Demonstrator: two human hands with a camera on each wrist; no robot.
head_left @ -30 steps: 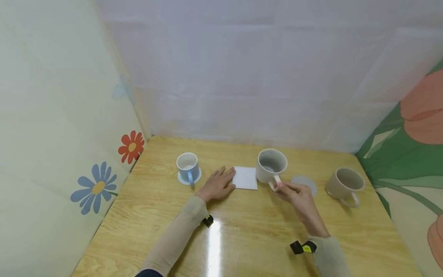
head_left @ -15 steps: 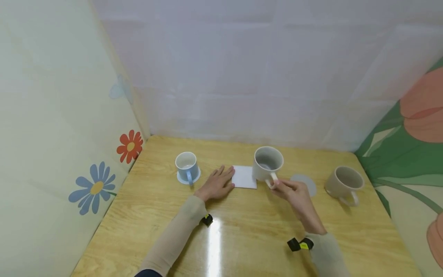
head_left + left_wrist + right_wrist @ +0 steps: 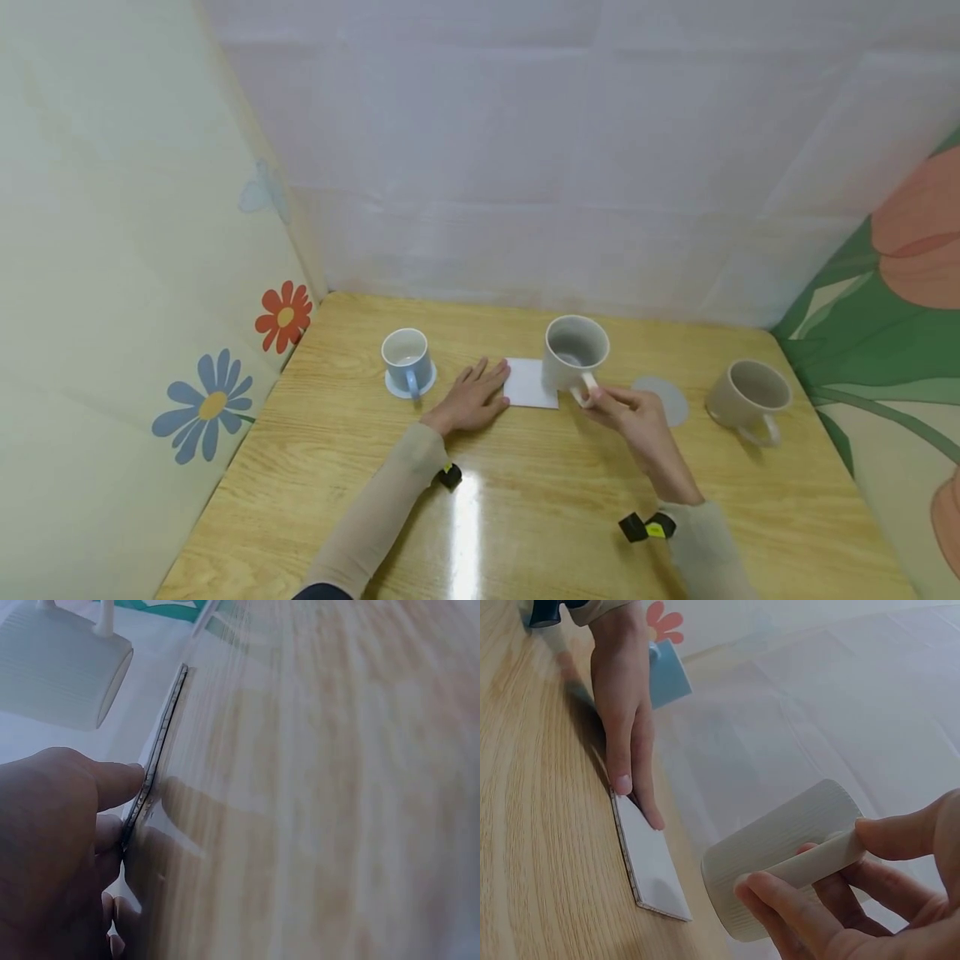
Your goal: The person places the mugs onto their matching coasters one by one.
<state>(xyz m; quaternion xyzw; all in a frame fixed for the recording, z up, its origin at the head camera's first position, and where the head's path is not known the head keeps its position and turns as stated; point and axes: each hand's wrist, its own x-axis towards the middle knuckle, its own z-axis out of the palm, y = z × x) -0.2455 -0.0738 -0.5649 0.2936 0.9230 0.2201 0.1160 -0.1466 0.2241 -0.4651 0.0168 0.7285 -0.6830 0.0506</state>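
Observation:
A white square coaster [image 3: 527, 384] lies on the wooden table. My left hand [image 3: 470, 401] rests flat beside it, fingers extended, the fingertips touching its left edge; the left wrist view shows the thumb [image 3: 120, 782] at that edge. By its handle [image 3: 810, 862] my right hand [image 3: 633, 421] pinches a light grey mug [image 3: 567, 362], its opening facing up. In the left wrist view the mug [image 3: 60, 667] hangs apart from the coaster, above its right part. Ridges run over the mug's outer wall in the right wrist view.
A small blue mug [image 3: 407, 360] stands on a round light-blue coaster [image 3: 393, 387] at the left. Toward the right lie a round grey coaster [image 3: 670, 398] and a beige mug [image 3: 738, 400] with its handle toward me. Fabric walls [image 3: 525, 250] border the table [image 3: 360, 500].
My right hand has carried the grey mug a little to the left, further over the white coaster. The left hand stays in place at the coaster's edge.

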